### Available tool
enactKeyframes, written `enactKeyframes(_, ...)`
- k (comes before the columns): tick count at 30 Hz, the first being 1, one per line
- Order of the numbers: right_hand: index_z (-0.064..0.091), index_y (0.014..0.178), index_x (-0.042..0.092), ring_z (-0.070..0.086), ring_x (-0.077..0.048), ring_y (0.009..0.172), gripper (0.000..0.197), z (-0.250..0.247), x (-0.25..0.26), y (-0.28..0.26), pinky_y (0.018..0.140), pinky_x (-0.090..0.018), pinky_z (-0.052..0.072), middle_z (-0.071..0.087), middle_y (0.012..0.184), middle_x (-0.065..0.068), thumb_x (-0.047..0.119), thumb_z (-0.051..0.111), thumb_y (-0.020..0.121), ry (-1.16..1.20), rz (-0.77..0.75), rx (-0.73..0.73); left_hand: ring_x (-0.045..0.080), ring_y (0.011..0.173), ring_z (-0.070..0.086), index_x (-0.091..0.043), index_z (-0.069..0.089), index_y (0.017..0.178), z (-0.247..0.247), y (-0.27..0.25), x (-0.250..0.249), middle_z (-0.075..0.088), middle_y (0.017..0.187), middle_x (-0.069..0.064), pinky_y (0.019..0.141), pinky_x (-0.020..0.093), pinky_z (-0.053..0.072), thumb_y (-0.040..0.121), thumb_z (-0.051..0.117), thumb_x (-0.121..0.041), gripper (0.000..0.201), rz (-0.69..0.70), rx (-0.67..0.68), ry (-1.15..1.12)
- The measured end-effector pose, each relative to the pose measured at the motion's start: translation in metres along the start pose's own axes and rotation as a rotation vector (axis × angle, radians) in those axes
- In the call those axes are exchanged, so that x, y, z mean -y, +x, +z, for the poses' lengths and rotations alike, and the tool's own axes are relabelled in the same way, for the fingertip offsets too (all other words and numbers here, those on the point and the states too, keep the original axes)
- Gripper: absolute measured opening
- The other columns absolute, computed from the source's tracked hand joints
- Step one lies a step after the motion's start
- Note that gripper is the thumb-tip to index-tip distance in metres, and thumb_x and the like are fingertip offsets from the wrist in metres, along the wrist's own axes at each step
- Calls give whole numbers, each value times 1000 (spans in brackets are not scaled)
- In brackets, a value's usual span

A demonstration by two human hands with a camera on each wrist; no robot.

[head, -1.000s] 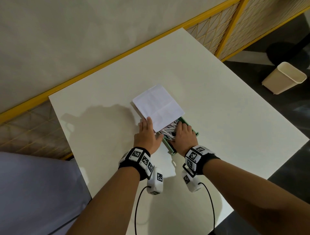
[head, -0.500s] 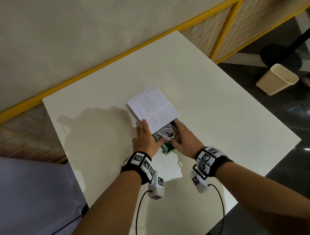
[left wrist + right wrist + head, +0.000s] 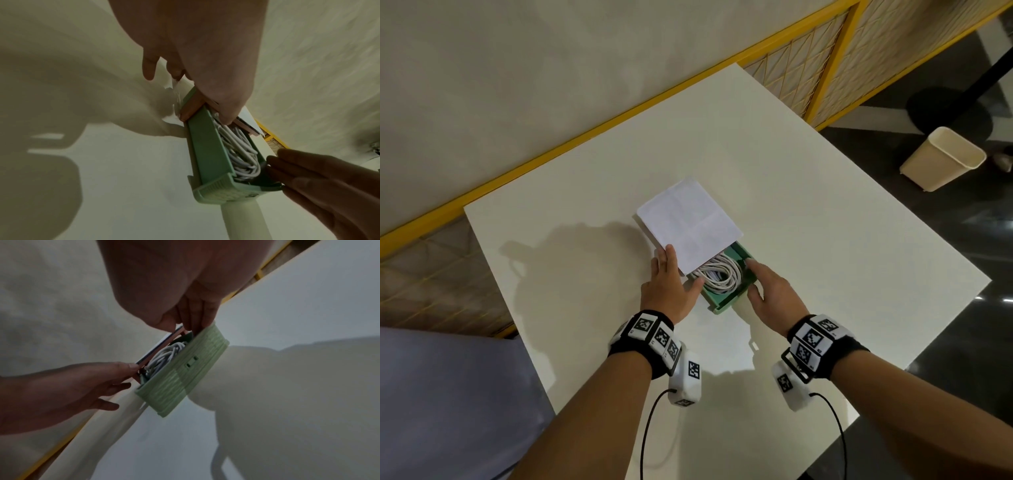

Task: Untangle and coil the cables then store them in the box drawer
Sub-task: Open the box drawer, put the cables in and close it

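Observation:
A white box lies on the white table. Its green drawer is pulled out toward me. Coiled white cables lie inside the drawer. My left hand lies flat along the box's left side, and its thumb touches the cables at the box mouth. My right hand lies with straight fingers along the drawer's right wall. The wrist views show the drawer and the cables between both hands.
A beige waste bin stands on the dark floor to the right. A yellow-framed mesh railing runs behind the table. The table's near edge is just below my wrists.
My right hand has come off the top of the cables and now lies beside the drawer's right wall, so the coil is uncovered. The left hand has stayed by the box.

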State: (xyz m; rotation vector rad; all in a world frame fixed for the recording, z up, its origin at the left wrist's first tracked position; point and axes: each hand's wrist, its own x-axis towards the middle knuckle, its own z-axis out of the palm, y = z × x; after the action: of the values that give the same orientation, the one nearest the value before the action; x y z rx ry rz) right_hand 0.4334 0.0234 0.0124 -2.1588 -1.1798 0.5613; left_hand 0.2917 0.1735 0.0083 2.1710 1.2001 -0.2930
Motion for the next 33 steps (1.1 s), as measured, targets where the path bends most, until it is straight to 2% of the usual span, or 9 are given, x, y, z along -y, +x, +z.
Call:
enactKeyframes(4, 34, 137, 13, 45, -23, 126, 44, 2, 9, 17, 103, -44, 22, 54, 133, -5, 24, 38, 95, -246, 23, 202, 24, 150, -1, -14, -8, 152, 0, 1, -1, -7, 163, 5, 113, 53, 25, 92, 41, -56, 88, -3, 5, 6)
enactKeyframes(7, 24, 141, 12, 37, -25, 130, 48, 5, 12, 24, 100, -47, 21, 52, 134, -7, 29, 33, 97, -286, 45, 278, 25, 150, 1, -13, -2, 153, -3, 2, -3, -3, 163, 8, 111, 53, 26, 95, 34, -54, 79, -16, -22, 23)
enactKeyframes(11, 8, 148, 14, 21, -19, 144, 57, 6, 12, 25, 105, -47, 27, 16, 157, -5, 22, 33, 97, -219, 8, 250, 28, 149, 7, -15, 10, 152, -9, 2, -5, 3, 162, 13, 112, 53, 27, 98, 33, -45, 66, 22, -145, 88)
enactKeyframes(16, 36, 135, 4, 45, -31, 121, 49, -1, 6, 16, 103, -49, 42, 32, 141, -16, 2, 42, 87, 33, 23, -14, 29, 149, 14, -21, 23, 151, -11, 3, -13, 16, 161, 11, 116, 46, 22, 99, 33, -27, 53, 373, -213, 207)
enactKeyframes(19, 40, 133, 4, 52, -23, 104, 44, -3, 5, 6, 94, -42, 49, 43, 132, -14, 3, 47, 89, 208, 270, -224, 29, 148, 17, -19, 26, 151, -13, 9, -17, 21, 160, 9, 115, 45, 23, 95, 25, -23, 56, 548, -154, 186)
enactKeyframes(22, 38, 136, 13, 55, -26, 104, 43, -1, 17, -1, 92, -44, 50, 50, 128, -7, 15, 44, 93, 654, 732, -179, 27, 150, 4, -24, 11, 153, -16, 18, -28, 6, 163, 4, 119, 43, 13, 96, 23, -24, 58, 516, 66, 267)
enactKeyframes(24, 52, 116, 13, 56, -27, 94, 25, -2, 32, 0, 82, -40, 50, 57, 106, -4, 20, 41, 94, 959, 895, -101, 26, 150, -6, -24, 1, 154, -21, 23, -40, -5, 163, 2, 120, 44, 3, 100, 27, -19, 60, 423, 244, 354)
enactKeyframes(28, 60, 88, 15, 54, -28, 73, 28, -1, 47, 15, 66, -36, 44, 57, 86, -7, 31, 37, 95, 1147, 908, -81, 28, 149, -12, -18, -5, 153, -24, 22, -50, -13, 162, 3, 120, 45, -3, 98, 29, -6, 65, 358, 342, 404)
enactKeyframes(33, 52, 116, 7, 60, -36, 89, 58, 4, 47, 41, 74, -39, 49, 58, 120, -18, 57, 35, 92, 1332, 970, -78, 28, 148, -18, -14, -10, 152, -21, 23, -45, -19, 161, 4, 118, 45, -8, 91, 31, 9, 77, 350, 369, 390)
